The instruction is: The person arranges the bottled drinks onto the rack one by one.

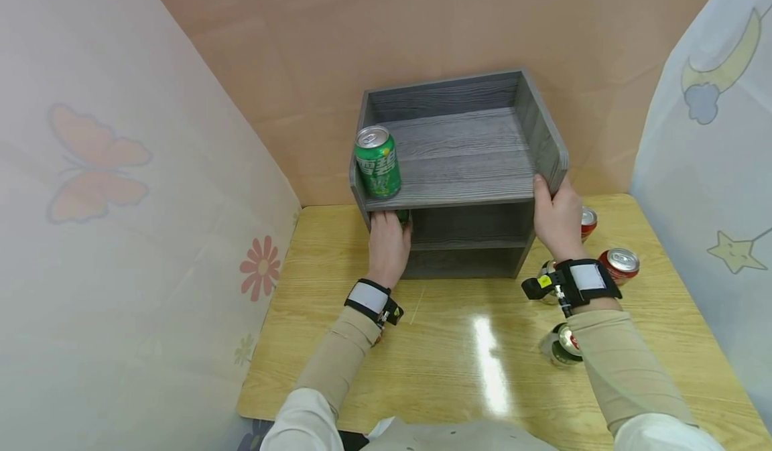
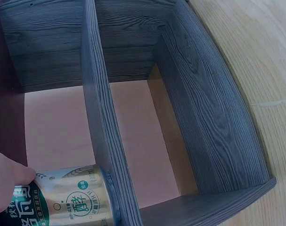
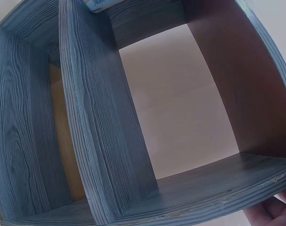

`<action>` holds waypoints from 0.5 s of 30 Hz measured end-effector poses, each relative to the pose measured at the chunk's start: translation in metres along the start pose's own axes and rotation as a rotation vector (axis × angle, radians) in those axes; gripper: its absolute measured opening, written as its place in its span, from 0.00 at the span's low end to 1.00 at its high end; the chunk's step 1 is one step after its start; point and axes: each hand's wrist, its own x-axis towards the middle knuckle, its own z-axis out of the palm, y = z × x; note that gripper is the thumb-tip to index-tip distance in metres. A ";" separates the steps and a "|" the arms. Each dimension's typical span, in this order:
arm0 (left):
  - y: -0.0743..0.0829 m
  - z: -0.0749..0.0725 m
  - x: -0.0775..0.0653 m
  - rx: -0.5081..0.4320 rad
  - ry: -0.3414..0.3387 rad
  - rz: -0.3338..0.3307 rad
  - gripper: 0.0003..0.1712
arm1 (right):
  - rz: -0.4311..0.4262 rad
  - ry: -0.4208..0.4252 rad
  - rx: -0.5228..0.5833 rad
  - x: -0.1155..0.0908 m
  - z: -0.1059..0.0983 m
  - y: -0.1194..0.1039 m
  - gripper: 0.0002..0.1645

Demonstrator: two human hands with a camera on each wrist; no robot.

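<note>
A grey wood-grain shelf unit stands against the back wall. Inside its middle compartment, at the left end, my left hand grips a gold can with a dark green label. That can's base is right at the middle board, and the top board hides most of it from the head view. My right hand holds the unit's right side panel, with fingers showing at the panel's edge in the right wrist view. On the top board's left end, a green can stands upright.
Right of the unit, red cans stand on the yellow wooden table, partly behind my right wrist. A dark green and gold can is beside my right forearm. Printed cloth walls enclose the table on the left and right.
</note>
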 end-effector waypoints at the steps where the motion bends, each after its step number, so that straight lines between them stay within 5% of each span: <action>1: 0.000 0.000 0.000 0.006 -0.001 0.002 0.33 | -0.002 0.002 -0.001 0.000 0.000 0.000 0.32; 15: -0.001 -0.008 0.005 0.019 -0.046 0.028 0.31 | -0.008 0.023 0.002 0.000 0.002 0.002 0.32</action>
